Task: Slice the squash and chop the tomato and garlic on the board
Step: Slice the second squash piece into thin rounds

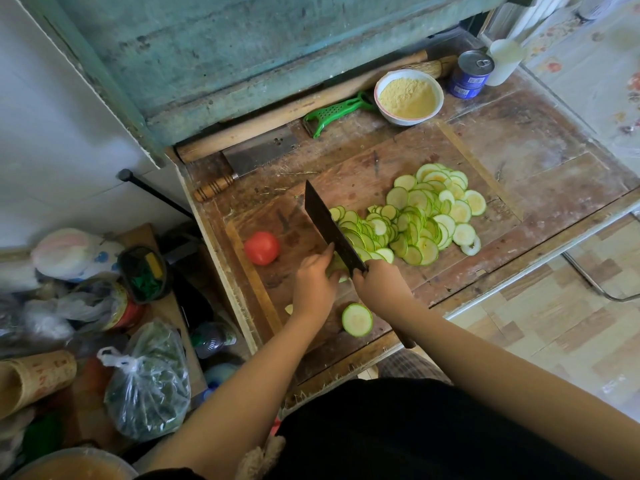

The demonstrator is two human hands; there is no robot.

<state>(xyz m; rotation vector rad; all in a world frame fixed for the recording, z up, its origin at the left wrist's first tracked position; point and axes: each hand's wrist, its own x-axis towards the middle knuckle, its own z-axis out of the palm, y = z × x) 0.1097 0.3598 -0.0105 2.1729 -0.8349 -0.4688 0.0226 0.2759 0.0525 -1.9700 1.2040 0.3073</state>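
Now, with my left hand (313, 282) pinning the squash stub (337, 268) and my right hand (377, 284) clamped around the cleaver (330, 227), I'd tuck fingertips back from the blade.

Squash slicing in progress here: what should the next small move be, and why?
Probably one more slice: the left hand holds only a short squash stub against the cleaver that the right hand grips. A big heap of slices lies beyond the blade, while the tomato is still whole, so finishing the stub comes first.
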